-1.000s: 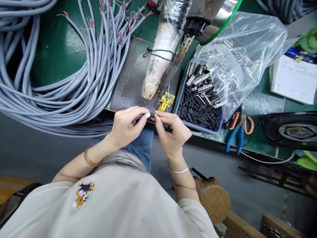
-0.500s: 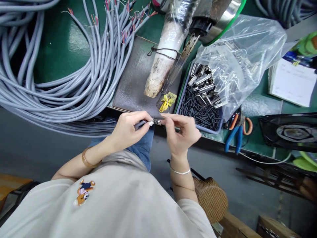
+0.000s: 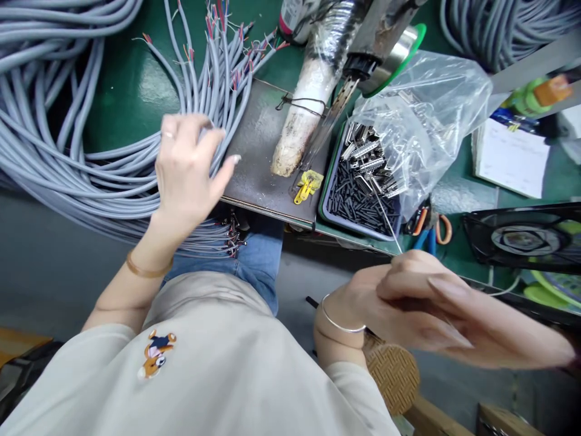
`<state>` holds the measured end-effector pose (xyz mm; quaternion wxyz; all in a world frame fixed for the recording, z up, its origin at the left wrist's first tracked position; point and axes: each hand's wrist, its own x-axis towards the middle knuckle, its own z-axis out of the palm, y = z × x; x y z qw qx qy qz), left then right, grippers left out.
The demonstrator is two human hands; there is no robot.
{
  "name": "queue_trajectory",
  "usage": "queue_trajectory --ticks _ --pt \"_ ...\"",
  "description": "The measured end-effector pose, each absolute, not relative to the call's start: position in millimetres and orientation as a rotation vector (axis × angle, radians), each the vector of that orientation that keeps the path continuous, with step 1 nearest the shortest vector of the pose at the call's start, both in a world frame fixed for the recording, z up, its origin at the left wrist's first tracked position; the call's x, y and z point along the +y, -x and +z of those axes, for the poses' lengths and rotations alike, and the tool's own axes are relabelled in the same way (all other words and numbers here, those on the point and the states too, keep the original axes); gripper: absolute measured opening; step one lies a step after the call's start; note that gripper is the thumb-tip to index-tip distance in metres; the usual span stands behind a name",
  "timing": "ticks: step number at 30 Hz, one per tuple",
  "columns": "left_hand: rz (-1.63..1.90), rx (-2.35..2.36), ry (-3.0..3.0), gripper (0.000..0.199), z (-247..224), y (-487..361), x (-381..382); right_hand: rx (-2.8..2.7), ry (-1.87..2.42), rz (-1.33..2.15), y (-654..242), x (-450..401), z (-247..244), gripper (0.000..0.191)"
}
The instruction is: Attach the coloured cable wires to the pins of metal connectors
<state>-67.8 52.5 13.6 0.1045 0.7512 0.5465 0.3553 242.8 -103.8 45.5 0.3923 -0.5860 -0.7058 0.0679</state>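
My left hand (image 3: 186, 169) is above the bundle of grey cables (image 3: 122, 157), fingers curved and thumb held apart, with nothing visible in it. My right hand (image 3: 399, 303) is right of the parts bin, off the table's front edge, looking blurred and stretched. A thin solder wire (image 3: 387, 213) runs from over the bin down to it; the grip itself is hidden. On the lap, the cable ends with metal connectors (image 3: 233, 233) lie in a bunch. The soldering iron (image 3: 333, 112) is mounted over the dark board (image 3: 254, 121), beside a white wrapped tube (image 3: 302, 109).
A blue bin (image 3: 363, 227) holds black sleeves (image 3: 351, 197) and metal connectors, partly under a clear plastic bag (image 3: 422, 127). Pliers (image 3: 425, 239), a notepad (image 3: 511, 157) and a black fan (image 3: 526, 239) lie to the right. Yellow tags (image 3: 308, 184) lie on the board; a green-rimmed spool (image 3: 399, 60) stands behind.
My hands were together at the board's front edge, with a cable and its metal connector between them. They have parted: left to the cable bundle, right away past the bin.
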Motion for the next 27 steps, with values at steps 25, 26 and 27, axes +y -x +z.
queue_trajectory --ticks 25,26,27 --pt "0.548 1.432 -2.666 0.075 11 165 -27 -1.444 1.155 -0.033 -176 -51 26 0.03" --pt "0.516 1.434 -2.659 0.08 8 175 -34 -1.448 1.196 -0.012 -180 -53 25 0.025" --pt "0.518 1.433 -2.64 0.084 4 183 -39 -1.451 1.232 -0.014 -184 -54 23 0.018"
